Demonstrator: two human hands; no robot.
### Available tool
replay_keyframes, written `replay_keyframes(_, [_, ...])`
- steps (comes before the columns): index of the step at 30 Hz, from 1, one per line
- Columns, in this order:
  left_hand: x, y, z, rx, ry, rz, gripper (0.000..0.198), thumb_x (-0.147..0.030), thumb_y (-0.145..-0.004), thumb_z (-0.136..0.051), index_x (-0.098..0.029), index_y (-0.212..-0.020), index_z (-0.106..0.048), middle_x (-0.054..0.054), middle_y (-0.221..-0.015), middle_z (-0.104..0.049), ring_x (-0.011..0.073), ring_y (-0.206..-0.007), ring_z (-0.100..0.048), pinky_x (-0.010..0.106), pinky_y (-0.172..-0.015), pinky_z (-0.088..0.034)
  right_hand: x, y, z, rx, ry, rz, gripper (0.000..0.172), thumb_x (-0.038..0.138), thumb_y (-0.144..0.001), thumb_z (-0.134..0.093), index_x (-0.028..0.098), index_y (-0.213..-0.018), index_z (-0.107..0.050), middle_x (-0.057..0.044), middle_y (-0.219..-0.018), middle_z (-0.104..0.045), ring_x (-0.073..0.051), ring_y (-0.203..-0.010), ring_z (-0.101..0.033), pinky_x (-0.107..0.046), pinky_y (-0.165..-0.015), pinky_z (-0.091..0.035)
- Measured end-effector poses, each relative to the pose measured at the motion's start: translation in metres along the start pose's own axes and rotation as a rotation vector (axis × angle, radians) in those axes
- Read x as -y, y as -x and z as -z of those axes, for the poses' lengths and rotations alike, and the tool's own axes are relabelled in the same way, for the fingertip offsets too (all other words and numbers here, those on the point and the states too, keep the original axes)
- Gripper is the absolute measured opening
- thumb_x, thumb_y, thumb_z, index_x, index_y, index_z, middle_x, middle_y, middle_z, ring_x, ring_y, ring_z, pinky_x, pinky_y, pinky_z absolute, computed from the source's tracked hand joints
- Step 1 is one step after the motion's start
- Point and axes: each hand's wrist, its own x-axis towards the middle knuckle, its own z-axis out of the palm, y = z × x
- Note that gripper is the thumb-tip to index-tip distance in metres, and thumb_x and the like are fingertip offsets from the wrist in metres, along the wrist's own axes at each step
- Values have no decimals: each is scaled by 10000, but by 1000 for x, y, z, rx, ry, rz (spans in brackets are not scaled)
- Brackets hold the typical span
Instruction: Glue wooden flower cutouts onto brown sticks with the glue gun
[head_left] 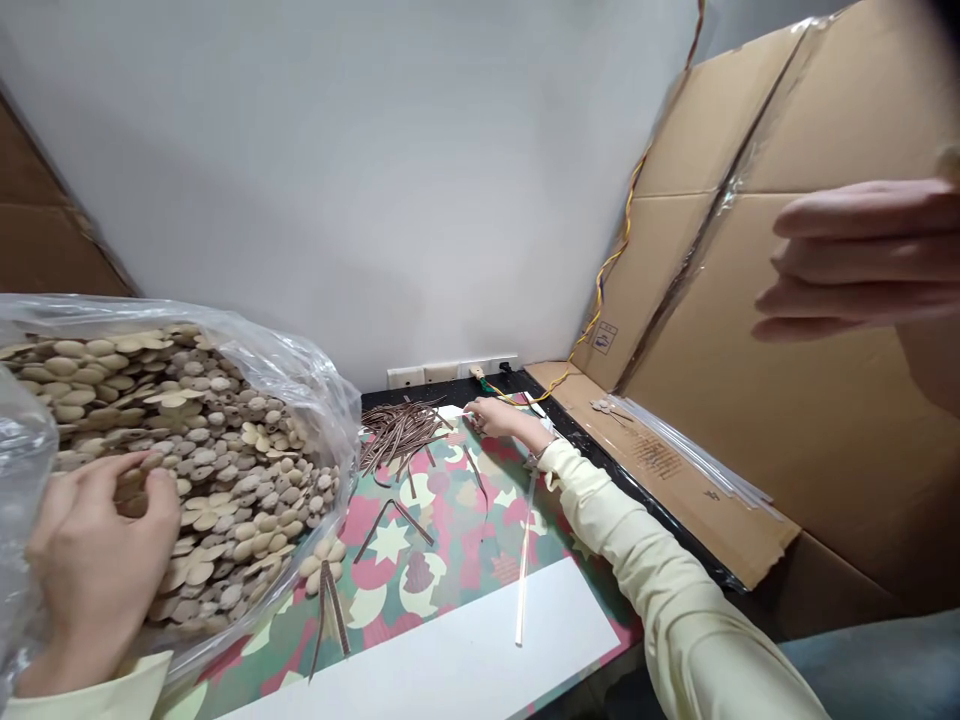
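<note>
A clear plastic bag (300,360) at the left is full of beige and grey-brown flower-shaped pieces (217,470). My left hand (105,560) is in the bag's opening, thumb and forefinger curled together on one of the flowers. At the far end of the table, my right hand (495,417) has its fingers drawn together beside a small white piece (451,411). What those fingers hold, if anything, is too small to make out. Close by lies a heap of thin brown strips (401,432). A single flower with brown strips (324,570) lies beside the bag.
A patterned sheet (450,530) covers the table, with a white board (465,650) along its front. A narrow pale strip (523,590) crosses the board's edge. Behind are power sockets (439,373) and a twisted yellow cord (600,290). Another person's hand (862,255) hangs before tall cardboard (720,330).
</note>
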Motion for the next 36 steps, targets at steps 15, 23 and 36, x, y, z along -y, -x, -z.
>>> replay_keyframes(15, [-16,-1,6,-55,-137,-86,382,-322,-807,-446,-71,-1017,-643,161,-994,-646,303,-1008,-587,413,-896,-452,8,75,25,25,-1170,530,114,156,-723,-656,150,-685,-548,-92,-1273,-490,-206,-1052,-560,-355,-839,-454])
replay_keyframes(23, [-10,1,5,-43,-130,-74,379,-328,-810,-438,-92,-1030,-636,144,-995,-638,292,-1021,-574,403,-915,-437,21,94,31,147,-1327,589,140,166,-697,-694,154,-763,-571,-108,-1245,-510,-208,-1004,-585,-409,-862,-461])
replay_keyframes(36, [8,4,-3,-24,-100,-58,345,-283,-777,-497,-144,-1072,-612,99,-1024,-615,269,-1043,-539,375,-937,-407,12,101,28,53,-1179,435,146,246,-745,-665,161,-850,-610,-64,-971,-602,-128,-726,-597,-277,-624,-492])
